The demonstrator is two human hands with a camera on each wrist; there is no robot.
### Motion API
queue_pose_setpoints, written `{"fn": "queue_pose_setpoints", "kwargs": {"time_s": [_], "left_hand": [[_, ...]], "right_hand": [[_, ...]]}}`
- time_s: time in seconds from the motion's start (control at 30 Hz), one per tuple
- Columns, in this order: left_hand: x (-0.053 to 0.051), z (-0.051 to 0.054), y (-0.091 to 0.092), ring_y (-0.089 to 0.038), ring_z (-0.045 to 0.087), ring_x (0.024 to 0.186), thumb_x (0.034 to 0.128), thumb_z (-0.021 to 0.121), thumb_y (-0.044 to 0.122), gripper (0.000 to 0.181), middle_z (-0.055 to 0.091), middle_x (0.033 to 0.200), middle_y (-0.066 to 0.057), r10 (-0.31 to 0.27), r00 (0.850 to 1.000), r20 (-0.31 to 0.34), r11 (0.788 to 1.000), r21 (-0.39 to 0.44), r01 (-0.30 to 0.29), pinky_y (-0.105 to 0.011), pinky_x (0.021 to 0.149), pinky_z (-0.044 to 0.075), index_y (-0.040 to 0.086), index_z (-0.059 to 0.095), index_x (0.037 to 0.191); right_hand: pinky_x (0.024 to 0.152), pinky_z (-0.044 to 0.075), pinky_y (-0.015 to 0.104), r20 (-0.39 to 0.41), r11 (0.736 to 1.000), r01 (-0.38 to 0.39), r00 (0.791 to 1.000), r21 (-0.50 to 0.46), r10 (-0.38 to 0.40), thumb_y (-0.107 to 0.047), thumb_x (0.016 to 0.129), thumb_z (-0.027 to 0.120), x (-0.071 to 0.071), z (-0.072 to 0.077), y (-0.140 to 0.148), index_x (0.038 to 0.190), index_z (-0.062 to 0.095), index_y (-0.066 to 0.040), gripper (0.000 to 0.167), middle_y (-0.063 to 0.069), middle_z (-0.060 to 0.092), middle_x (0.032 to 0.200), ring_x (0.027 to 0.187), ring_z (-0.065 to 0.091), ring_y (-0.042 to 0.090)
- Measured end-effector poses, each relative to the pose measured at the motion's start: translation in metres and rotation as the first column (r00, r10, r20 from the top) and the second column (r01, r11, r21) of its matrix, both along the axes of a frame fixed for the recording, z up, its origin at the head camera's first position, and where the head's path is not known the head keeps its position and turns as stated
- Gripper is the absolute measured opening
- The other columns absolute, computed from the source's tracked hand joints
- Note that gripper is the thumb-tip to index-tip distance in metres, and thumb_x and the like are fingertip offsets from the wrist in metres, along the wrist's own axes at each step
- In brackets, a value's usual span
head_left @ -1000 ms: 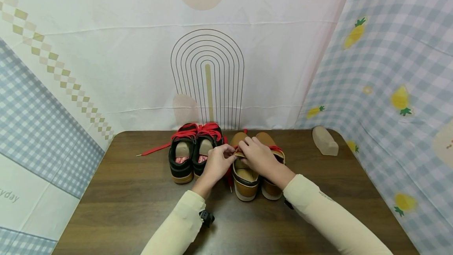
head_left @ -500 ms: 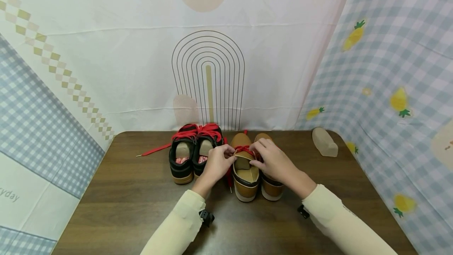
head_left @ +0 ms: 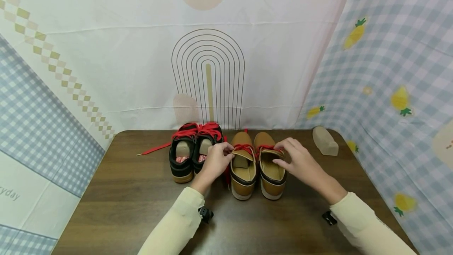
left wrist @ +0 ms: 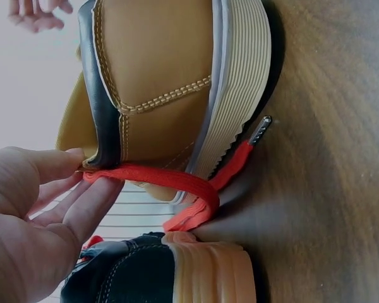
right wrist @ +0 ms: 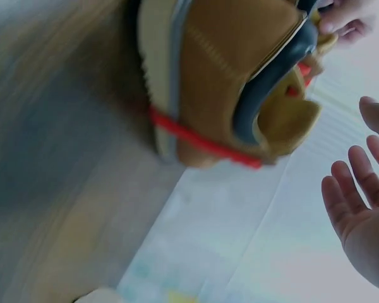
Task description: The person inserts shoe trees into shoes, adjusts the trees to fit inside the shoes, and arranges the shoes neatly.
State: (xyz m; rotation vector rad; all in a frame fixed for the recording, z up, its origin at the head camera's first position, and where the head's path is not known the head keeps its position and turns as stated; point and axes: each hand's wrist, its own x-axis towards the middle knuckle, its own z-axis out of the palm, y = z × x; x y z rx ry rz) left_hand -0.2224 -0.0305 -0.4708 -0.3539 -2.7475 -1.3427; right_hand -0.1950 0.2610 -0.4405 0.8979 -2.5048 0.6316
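Observation:
A pair of tan shoes with red laces stands side by side on the table. The left hand [head_left: 213,162] pinches the upper edge of the left tan shoe [head_left: 242,191], beside its tongue; in the left wrist view a red lace [left wrist: 151,175] runs over its fingertips. A beige insert [head_left: 241,162] sits inside this shoe. Over the right tan shoe [head_left: 272,189] hovers the right hand [head_left: 301,162], thumb and fingers spread and holding nothing. The right wrist view shows a gap between that hand and the shoe.
Left of the tan pair stand black shoes [head_left: 181,172] with red laces and beige inserts. One lace end [head_left: 155,149] trails left on the wooden table [head_left: 124,200]. A loose beige insert [head_left: 324,142] lies at the back right corner. Cloth backdrops [head_left: 276,70] border the table.
The right hand has left the left tan shoe's laces and moved right, over the right tan shoe. The left hand keeps its pinch; the left tan shoe has shifted slightly left.

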Motion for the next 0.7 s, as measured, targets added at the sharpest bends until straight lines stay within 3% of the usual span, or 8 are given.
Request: {"fn": "queue_pose_setpoints", "kwargs": {"time_s": [0.23, 0.43, 0.57, 0.7], "left_hand": [[-0.003, 0.004, -0.003, -0.020, 0.070, 0.088, 0.0929, 0.075, 0.005, 0.012, 0.076, 0.097, -0.006, -0.015, 0.999, 0.039, 1.000, -0.021, 0.016, -0.035, 0.077, 0.058, 0.009, 0.076, 0.105], [-0.005, 0.009, -0.006, -0.020, 0.070, 0.093, 0.0935, 0.074, 0.007, 0.013, 0.075, 0.100, -0.005, -0.064, 0.996, 0.059, 0.995, -0.070, 0.068, -0.036, 0.081, 0.058, 0.009, 0.074, 0.107], [-0.005, 0.015, -0.006, -0.022, 0.068, 0.097, 0.0931, 0.072, 0.006, 0.020, 0.074, 0.107, -0.006, -0.098, 0.992, 0.074, 0.987, -0.119, 0.107, -0.038, 0.084, 0.057, 0.008, 0.072, 0.113], [0.000, 0.028, -0.003, -0.025, 0.062, 0.100, 0.0905, 0.067, 0.006, 0.039, 0.069, 0.120, -0.012, -0.159, 0.983, 0.088, 0.970, -0.172, 0.172, -0.040, 0.084, 0.052, 0.007, 0.066, 0.130]], "right_hand": [[0.081, 0.051, 0.034, -0.050, 0.997, 0.072, 0.996, -0.005, -0.073, -0.006, 0.072, 0.093, -0.002, -0.004, 0.042, 0.110, 0.067, -0.004, 0.047, 0.006, 0.066, 0.106, 0.095, 0.062, 0.022], [0.078, 0.048, 0.024, -0.082, 0.989, 0.146, 0.986, 0.004, -0.145, -0.002, 0.067, 0.095, -0.004, -0.003, 0.078, 0.110, 0.066, -0.002, 0.052, 0.010, 0.067, 0.103, 0.090, 0.063, 0.023], [0.073, 0.053, 0.033, -0.070, 0.980, 0.196, 0.979, 0.029, -0.194, -0.001, 0.068, 0.094, -0.007, -0.006, 0.095, 0.111, 0.066, 0.000, 0.052, 0.014, 0.066, 0.102, 0.088, 0.063, 0.025], [0.072, 0.053, 0.044, -0.056, 0.968, 0.247, 0.968, 0.035, -0.245, -0.002, 0.071, 0.093, -0.011, -0.013, 0.108, 0.111, 0.065, 0.002, 0.049, 0.016, 0.064, 0.103, 0.090, 0.061, 0.029]]}}
